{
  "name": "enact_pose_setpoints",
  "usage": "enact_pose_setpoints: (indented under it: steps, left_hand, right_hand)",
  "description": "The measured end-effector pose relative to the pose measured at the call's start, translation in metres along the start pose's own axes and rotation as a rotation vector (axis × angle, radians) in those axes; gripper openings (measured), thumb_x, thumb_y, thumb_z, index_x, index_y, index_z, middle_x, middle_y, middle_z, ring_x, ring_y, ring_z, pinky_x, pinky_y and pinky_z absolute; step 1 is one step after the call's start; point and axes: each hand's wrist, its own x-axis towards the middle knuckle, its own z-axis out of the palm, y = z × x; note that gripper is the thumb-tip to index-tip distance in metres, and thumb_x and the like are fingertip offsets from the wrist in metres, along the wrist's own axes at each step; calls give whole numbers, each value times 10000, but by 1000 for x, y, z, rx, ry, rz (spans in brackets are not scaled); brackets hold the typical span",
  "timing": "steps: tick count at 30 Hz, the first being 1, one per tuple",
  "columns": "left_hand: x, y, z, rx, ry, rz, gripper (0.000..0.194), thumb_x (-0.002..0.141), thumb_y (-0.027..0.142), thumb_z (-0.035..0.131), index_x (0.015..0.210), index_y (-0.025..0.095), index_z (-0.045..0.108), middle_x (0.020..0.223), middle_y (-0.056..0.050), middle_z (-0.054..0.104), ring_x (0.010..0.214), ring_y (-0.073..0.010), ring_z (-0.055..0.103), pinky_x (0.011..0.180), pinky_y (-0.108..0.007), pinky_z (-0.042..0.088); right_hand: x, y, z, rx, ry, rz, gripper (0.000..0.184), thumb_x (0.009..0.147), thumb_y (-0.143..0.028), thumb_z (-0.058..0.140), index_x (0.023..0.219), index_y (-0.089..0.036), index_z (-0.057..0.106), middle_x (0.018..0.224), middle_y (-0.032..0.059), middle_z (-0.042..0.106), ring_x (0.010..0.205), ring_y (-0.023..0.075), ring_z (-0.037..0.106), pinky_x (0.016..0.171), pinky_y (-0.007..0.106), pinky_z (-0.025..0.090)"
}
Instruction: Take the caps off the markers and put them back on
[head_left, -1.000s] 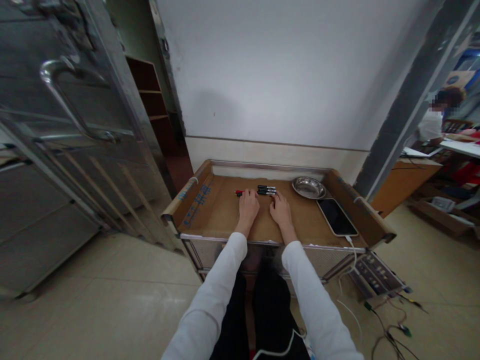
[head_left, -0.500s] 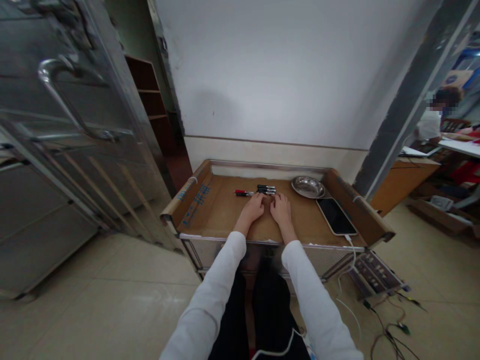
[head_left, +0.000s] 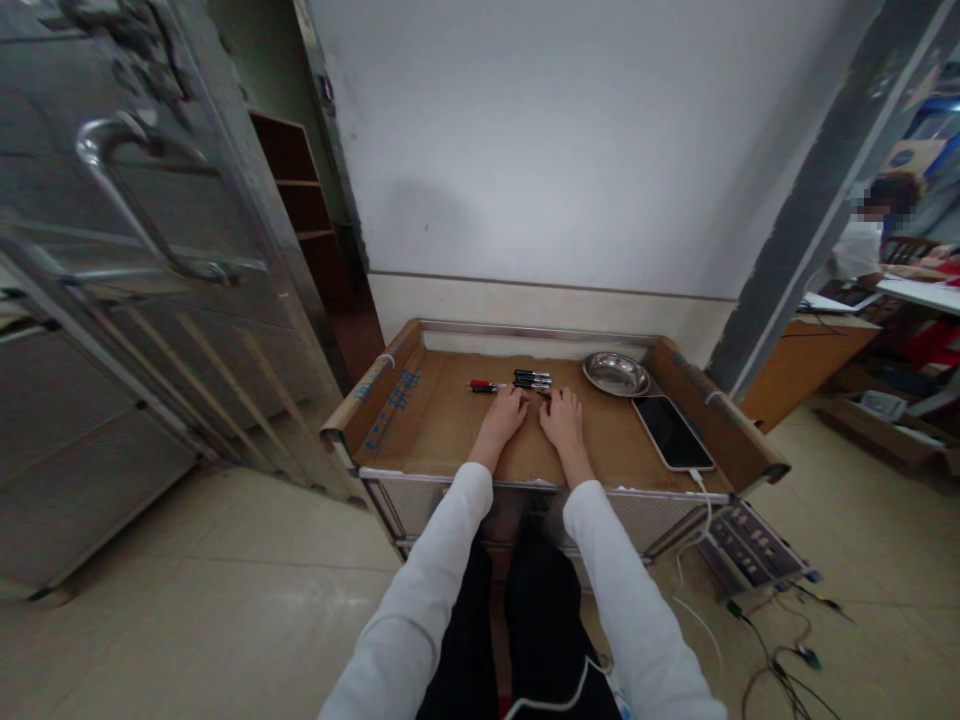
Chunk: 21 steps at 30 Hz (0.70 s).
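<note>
Several black pens or markers (head_left: pixel 532 377) lie side by side near the back middle of a cardboard-lined cart top (head_left: pixel 442 430). To their left are a red pen (head_left: pixel 484 384) and a black one (head_left: pixel 484 390), partly hidden near my fingers. My left hand (head_left: pixel 510 412) rests palm down on the cardboard, just in front of the pens, fingers extended forward. Beside it, my right hand (head_left: pixel 562 415) lies with its fingers apart. A small dark bit shows at its fingertips, too small to name. I see nothing clearly gripped in either hand.
A round metal dish (head_left: pixel 616 374) and a phone (head_left: pixel 673 432) with a white cable (head_left: pixel 709 510) are on the cart's right. Raised cardboard sides (head_left: pixel 390 385) edge the top. On the floor at right stands a box-like device (head_left: pixel 754 550) with loose wires. A person (head_left: pixel 862 240) sits far right.
My fingers have shifted very slightly at the near edge of the pens. The pens, dish and phone stay in place.
</note>
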Motion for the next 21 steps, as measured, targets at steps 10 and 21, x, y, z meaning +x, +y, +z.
enact_pose_setpoints:
  steps: [10,21]
  left_hand:
    - [1,2,0,52,8,-16,103,881,133,492,919,160,583,1021,-90,584,1055,-211,537,994,-398,419]
    - [0,3,-4,-2,-34,26,99,879,134,508,940,155,583,1029,-89,602,1042,-196,551,970,-376,431]
  right_hand:
    - [3,7,5,24,-40,-91,182,896,-197,440,969,-175,606,1036,111,601,985,238,494,845,348,358]
    - [7,13,12,115,-63,-159,188,919,-204,451,1000,-172,617,1039,90,634,1008,225,518,868,329,362]
